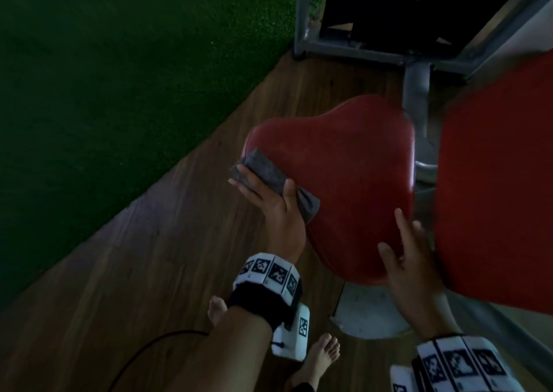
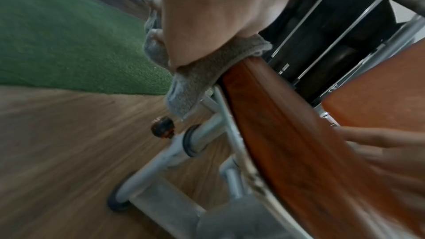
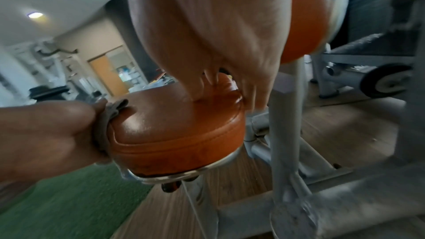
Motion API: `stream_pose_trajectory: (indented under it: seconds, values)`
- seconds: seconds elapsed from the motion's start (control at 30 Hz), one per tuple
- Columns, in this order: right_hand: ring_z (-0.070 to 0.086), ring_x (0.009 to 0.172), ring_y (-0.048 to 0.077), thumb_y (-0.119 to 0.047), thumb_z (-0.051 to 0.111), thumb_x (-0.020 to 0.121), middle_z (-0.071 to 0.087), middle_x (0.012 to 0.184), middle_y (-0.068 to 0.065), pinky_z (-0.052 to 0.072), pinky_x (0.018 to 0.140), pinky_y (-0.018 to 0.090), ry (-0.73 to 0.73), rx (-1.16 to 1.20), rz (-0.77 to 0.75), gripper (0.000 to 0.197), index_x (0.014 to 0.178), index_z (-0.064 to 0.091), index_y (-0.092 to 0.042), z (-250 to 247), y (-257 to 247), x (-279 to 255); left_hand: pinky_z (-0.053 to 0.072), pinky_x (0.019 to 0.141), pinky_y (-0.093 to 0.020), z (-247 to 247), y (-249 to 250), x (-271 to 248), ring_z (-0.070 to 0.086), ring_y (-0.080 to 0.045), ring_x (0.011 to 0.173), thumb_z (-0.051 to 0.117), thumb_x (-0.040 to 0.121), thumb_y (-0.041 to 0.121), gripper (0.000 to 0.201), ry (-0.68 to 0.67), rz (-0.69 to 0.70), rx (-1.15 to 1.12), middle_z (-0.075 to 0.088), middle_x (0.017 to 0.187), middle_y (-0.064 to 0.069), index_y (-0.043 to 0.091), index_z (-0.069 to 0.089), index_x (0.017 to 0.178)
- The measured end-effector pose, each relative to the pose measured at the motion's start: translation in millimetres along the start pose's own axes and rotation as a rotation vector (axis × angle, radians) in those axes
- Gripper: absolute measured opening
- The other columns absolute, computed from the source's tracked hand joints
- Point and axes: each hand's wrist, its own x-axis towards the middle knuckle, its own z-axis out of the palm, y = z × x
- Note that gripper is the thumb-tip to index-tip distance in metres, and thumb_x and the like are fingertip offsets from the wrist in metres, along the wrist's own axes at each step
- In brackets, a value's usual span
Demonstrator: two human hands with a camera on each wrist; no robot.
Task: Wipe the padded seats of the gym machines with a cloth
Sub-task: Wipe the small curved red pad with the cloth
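Note:
A red padded seat point(image 1: 344, 176) on a grey post fills the middle of the head view. My left hand point(image 1: 269, 200) presses a folded grey cloth point(image 1: 263, 170) against the seat's left edge, fingers straight along the side and thumb on top. The left wrist view shows the cloth point(image 2: 202, 72) wrapped over the seat's rim point(image 2: 287, 134) under my palm point(image 2: 218, 15). My right hand point(image 1: 404, 257) rests with straight fingers on the seat's near right edge, holding nothing. In the right wrist view, its fingertips point(image 3: 197, 94) touch the seat top point(image 3: 174, 124), and the cloth point(image 3: 103, 124) lies opposite.
A red back pad point(image 1: 493, 197) stands close on the right. The grey machine frame point(image 1: 416, 92) and a dark weight stack point(image 1: 389, 8) lie beyond the seat. Green turf point(image 1: 104, 92) borders the wood floor point(image 1: 149, 272). My bare feet point(image 1: 323, 358) and a black cable point(image 1: 149, 349) are below.

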Motion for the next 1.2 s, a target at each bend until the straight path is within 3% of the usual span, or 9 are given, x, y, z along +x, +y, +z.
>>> stream_pose_trajectory:
  seconds: [0.13, 0.3, 0.43, 0.73, 0.8, 0.93, 1.03, 1.1, 1.2]
  values:
    - [0.030, 0.142, 0.024, -0.039, 0.044, 0.097, 0.014, 0.161, -0.001, 0.034, 0.111, 0.052, -0.009, 0.038, -0.013, 0.063, 0.148, 0.009, -0.052, -1.2, 5.0, -2.6, 0.003, 0.088, 0.005, 6.7, -0.2, -10.8, -0.034, 0.036, 0.105, 0.042, 0.100, 0.033, 0.084, -0.033, -0.011, -0.003, -0.042, 0.150, 0.003, 0.027, -0.028, 0.146]
    - [0.019, 0.146, 0.023, -0.037, 0.040, 0.099, 0.005, 0.162, 0.003, 0.027, 0.112, 0.043, -0.038, -0.046, 0.014, 0.064, 0.151, 0.003, -0.046, 0.4, -0.5, -3.2, -0.002, 0.106, -0.023, 0.2, 4.1, -2.6, -0.023, 0.001, 0.139, 0.040, 0.101, 0.036, 0.081, 0.001, -0.042, -0.009, -0.036, 0.154, 0.003, 0.030, -0.025, 0.148]
    - [0.020, 0.146, 0.022, -0.033, 0.041, 0.100, 0.006, 0.162, 0.003, 0.030, 0.109, 0.039, -0.025, -0.037, 0.030, 0.064, 0.151, 0.005, -0.044, 0.5, -3.8, -4.0, -0.001, 0.109, -0.028, 13.6, 4.0, -19.2, -0.024, 0.004, 0.135, 0.040, 0.101, 0.038, 0.083, -0.008, -0.065, -0.067, -0.038, 0.152, 0.007, 0.037, -0.030, 0.145]
    - [0.023, 0.145, 0.022, -0.030, 0.039, 0.101, 0.002, 0.163, 0.005, 0.032, 0.106, 0.035, -0.030, -0.071, 0.048, 0.064, 0.152, 0.002, -0.040, 0.4, -10.7, -5.8, -0.005, 0.103, -0.007, 12.0, -20.2, -66.1, -0.035, 0.019, 0.127, 0.046, 0.098, 0.036, 0.087, -0.278, 0.035, 0.014, -0.044, 0.147, 0.016, 0.042, -0.030, 0.141]
    - [0.024, 0.145, 0.024, -0.030, 0.039, 0.101, 0.001, 0.163, 0.005, 0.032, 0.107, 0.037, -0.037, -0.071, 0.051, 0.064, 0.152, 0.002, -0.040, 0.6, -10.9, -5.8, -0.011, 0.095, 0.004, 9.3, -12.8, -47.8, -0.038, 0.025, 0.118, 0.047, 0.099, 0.033, 0.087, -0.205, 0.016, 0.059, -0.044, 0.146, 0.011, 0.035, -0.029, 0.143]
    - [0.025, 0.144, 0.023, -0.030, 0.039, 0.101, 0.002, 0.163, 0.004, 0.033, 0.107, 0.037, -0.043, -0.049, 0.043, 0.063, 0.152, 0.003, -0.042, -1.4, -10.1, -5.3, -0.007, 0.093, 0.007, 11.4, 2.6, -10.4, -0.024, 0.014, 0.127, 0.044, 0.100, 0.035, 0.084, 0.038, -0.027, 0.030, -0.039, 0.152, 0.001, 0.028, -0.024, 0.149]
    - [0.026, 0.144, 0.023, -0.031, 0.039, 0.101, 0.002, 0.163, 0.004, 0.034, 0.107, 0.038, -0.044, -0.048, 0.039, 0.063, 0.152, 0.002, -0.041, -1.3, -9.8, -5.3, -0.001, 0.086, 0.013, 19.2, 1.9, -23.4, -0.032, 0.027, 0.119, 0.041, 0.101, 0.032, 0.081, 0.011, 0.004, -0.013, -0.040, 0.151, 0.004, 0.030, -0.026, 0.148]
    - [0.025, 0.144, 0.023, -0.031, 0.039, 0.101, 0.001, 0.163, 0.003, 0.034, 0.107, 0.038, -0.048, -0.042, 0.037, 0.064, 0.152, 0.001, -0.042, -0.4, -8.8, -4.8, -0.005, 0.098, 0.006, 23.4, -8.1, -46.8, -0.030, 0.028, 0.122, 0.040, 0.102, 0.031, 0.079, -0.046, 0.038, 0.008, -0.038, 0.152, 0.009, 0.033, -0.024, 0.148]
    - [0.026, 0.144, 0.023, -0.033, 0.039, 0.101, 0.000, 0.163, 0.002, 0.034, 0.106, 0.036, -0.052, -0.027, 0.046, 0.064, 0.151, 0.000, -0.045, -0.1, -5.8, -3.1, -0.004, 0.115, -0.025, 21.6, -25.9, -82.3, -0.027, 0.007, 0.138, 0.040, 0.101, 0.035, 0.079, -0.209, 0.073, 0.027, -0.036, 0.152, 0.017, 0.037, -0.024, 0.147]
